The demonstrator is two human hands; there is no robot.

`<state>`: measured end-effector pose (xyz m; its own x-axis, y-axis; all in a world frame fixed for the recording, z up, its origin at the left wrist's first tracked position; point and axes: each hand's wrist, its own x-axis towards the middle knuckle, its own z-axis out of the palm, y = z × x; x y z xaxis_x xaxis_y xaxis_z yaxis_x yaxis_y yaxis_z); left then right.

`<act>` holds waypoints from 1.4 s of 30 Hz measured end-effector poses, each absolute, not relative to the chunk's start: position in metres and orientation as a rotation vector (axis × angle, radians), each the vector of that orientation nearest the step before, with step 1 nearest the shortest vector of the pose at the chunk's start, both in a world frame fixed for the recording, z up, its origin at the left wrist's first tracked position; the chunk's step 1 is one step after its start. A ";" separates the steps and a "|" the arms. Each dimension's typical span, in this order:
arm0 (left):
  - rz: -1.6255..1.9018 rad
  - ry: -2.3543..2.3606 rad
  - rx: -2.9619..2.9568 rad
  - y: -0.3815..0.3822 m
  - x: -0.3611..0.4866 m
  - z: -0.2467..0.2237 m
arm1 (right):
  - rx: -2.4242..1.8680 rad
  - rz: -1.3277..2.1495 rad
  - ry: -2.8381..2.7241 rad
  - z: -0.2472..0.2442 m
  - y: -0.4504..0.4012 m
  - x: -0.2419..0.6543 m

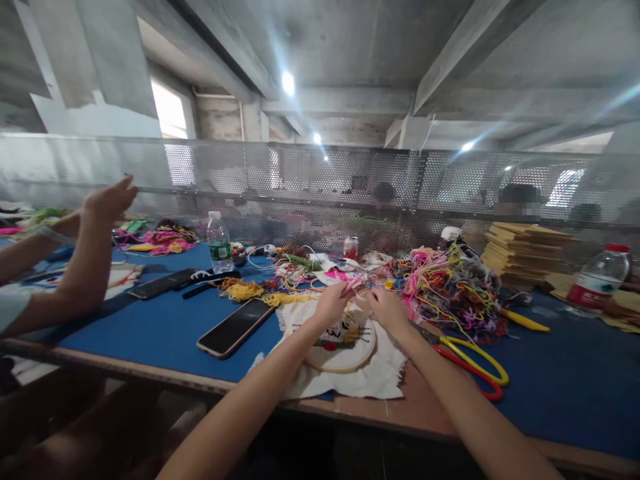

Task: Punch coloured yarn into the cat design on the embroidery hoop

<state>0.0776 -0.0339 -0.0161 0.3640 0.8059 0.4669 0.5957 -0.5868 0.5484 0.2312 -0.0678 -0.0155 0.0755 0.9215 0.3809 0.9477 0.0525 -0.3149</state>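
Both my hands are raised close together over an embroidery hoop (370, 357) stretched with white cloth (390, 380). Stitched on the cloth is a design with black, yellow, red and green parts, partly hidden by my left arm. My left hand (331, 305) is closed around a slim pink tool (355, 283), whose exact kind is hard to make out. Just to its right, the fingers of my right hand (387, 307) are pinched together, and what they hold is too small to name. Scissors (470, 357) with red and yellow handles lie beside my right forearm.
A phone (236, 328) lies left of the cloth. Tangled yarn (450, 287) is heaped at right, near stacked brown packets (525, 257) and a red-capped bottle (597, 280). A water bottle (219, 243) and a can (351, 247) stand behind. At left is another person's hand (107, 200).
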 end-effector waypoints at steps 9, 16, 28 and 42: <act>0.988 1.285 2.517 -0.038 0.076 -0.015 | -1.624 -0.125 -1.856 -0.011 -0.073 0.234; 1.034 1.192 2.498 -0.037 0.078 -0.018 | -1.589 -0.110 -1.983 -0.011 -0.074 0.230; 1.048 1.176 2.599 -0.037 0.077 -0.020 | -1.616 -0.087 -2.063 -0.013 -0.078 0.223; 1.042 1.294 2.591 -0.034 0.071 -0.012 | -1.516 -0.040 -2.167 -0.017 -0.075 0.224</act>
